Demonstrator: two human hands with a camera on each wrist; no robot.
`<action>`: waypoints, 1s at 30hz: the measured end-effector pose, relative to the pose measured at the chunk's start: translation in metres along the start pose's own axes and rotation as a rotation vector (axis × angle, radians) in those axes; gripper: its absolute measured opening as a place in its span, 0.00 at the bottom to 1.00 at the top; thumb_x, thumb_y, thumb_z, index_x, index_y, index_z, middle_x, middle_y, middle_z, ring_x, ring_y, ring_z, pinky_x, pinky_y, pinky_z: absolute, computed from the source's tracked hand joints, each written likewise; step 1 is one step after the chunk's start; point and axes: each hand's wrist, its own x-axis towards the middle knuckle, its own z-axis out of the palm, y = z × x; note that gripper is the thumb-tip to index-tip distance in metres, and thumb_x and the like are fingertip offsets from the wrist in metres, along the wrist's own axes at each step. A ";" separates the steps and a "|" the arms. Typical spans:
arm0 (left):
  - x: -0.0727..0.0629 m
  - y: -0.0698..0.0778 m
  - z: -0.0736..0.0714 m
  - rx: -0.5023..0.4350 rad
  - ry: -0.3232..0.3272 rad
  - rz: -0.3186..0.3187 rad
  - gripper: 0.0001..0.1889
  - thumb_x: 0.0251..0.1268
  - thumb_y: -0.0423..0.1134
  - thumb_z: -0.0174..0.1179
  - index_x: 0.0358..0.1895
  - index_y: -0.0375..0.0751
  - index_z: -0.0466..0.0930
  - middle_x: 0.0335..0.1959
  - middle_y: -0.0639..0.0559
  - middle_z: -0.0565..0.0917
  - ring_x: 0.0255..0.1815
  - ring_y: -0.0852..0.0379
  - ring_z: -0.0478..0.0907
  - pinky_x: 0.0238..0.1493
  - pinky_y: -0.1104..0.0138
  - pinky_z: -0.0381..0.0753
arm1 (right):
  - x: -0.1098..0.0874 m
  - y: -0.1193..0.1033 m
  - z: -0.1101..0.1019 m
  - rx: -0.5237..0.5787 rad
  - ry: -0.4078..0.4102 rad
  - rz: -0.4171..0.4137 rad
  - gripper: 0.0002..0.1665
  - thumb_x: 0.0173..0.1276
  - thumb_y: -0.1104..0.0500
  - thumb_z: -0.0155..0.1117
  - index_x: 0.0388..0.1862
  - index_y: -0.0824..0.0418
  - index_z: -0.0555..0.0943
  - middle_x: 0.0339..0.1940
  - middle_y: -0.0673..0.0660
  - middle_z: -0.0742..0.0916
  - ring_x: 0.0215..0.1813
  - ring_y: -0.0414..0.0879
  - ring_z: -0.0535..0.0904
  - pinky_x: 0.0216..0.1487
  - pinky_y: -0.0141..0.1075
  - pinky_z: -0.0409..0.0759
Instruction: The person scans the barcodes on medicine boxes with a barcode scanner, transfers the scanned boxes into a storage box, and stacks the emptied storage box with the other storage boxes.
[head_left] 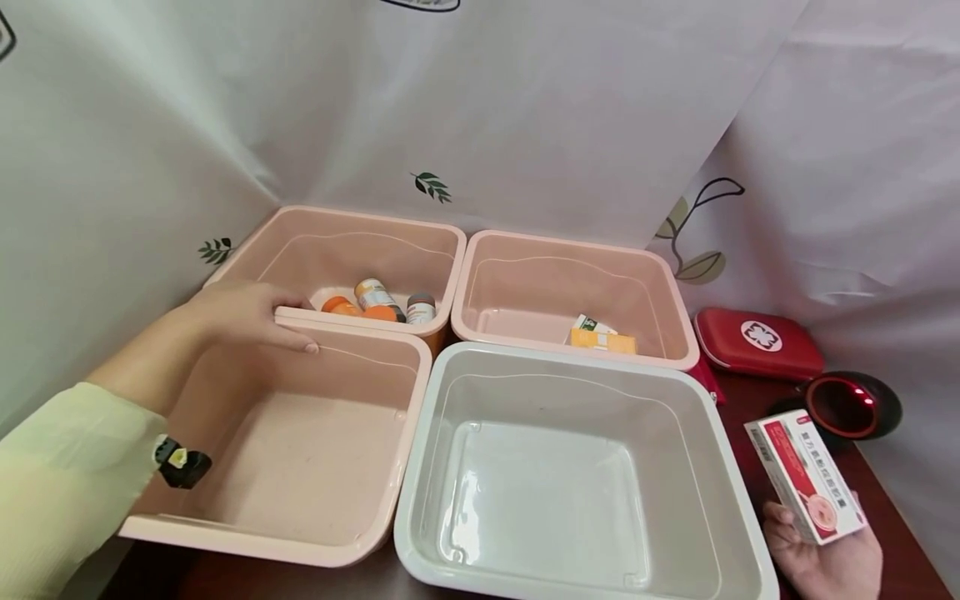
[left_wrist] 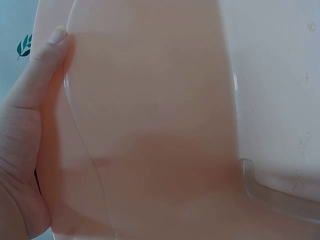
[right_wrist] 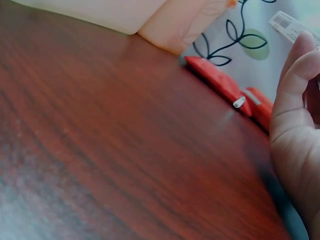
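Observation:
At the left of the head view, my left hand [head_left: 243,312] grips the back rim of the front pink bin [head_left: 300,467]. Its thumb [left_wrist: 50,55] lies against the bin's inner wall in the left wrist view; the other fingers are mostly hidden behind the rim. On the right side, my right hand [head_left: 828,558] holds a white and red medicine box [head_left: 806,475], tilted, above the dark wooden table. A corner of that box [right_wrist: 287,25] shows beyond the fingertips in the right wrist view.
The back left pink bin [head_left: 375,218] contains several pill bottles [head_left: 375,296]. Small boxes [head_left: 603,340] lie in the back right pink bin [head_left: 570,242]. A grey bin [head_left: 547,500] stands front centre. A red case [head_left: 757,343] and a black, red-rimmed round object [head_left: 847,404] sit at right.

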 end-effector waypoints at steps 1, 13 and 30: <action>0.000 0.000 0.000 0.003 0.001 -0.001 0.37 0.53 0.68 0.77 0.59 0.46 0.88 0.48 0.51 0.89 0.49 0.49 0.84 0.54 0.45 0.78 | 0.001 0.000 0.000 0.001 0.011 -0.003 0.48 0.80 0.26 0.37 0.77 0.64 0.68 0.61 0.74 0.76 0.57 0.66 0.74 0.60 0.49 0.71; 0.000 0.001 -0.001 0.011 0.001 0.010 0.36 0.54 0.69 0.76 0.59 0.48 0.88 0.51 0.50 0.89 0.52 0.47 0.84 0.55 0.43 0.78 | 0.018 0.008 0.017 -0.075 -0.085 -0.073 0.49 0.78 0.25 0.38 0.85 0.52 0.63 0.78 0.66 0.72 0.70 0.72 0.68 0.72 0.57 0.66; 0.000 0.001 -0.002 0.000 -0.006 0.011 0.37 0.54 0.69 0.76 0.58 0.46 0.88 0.52 0.49 0.89 0.52 0.45 0.84 0.55 0.42 0.78 | 0.123 0.003 0.129 -0.508 -0.605 0.112 0.40 0.79 0.56 0.22 0.87 0.71 0.44 0.82 0.76 0.60 0.80 0.76 0.57 0.81 0.57 0.56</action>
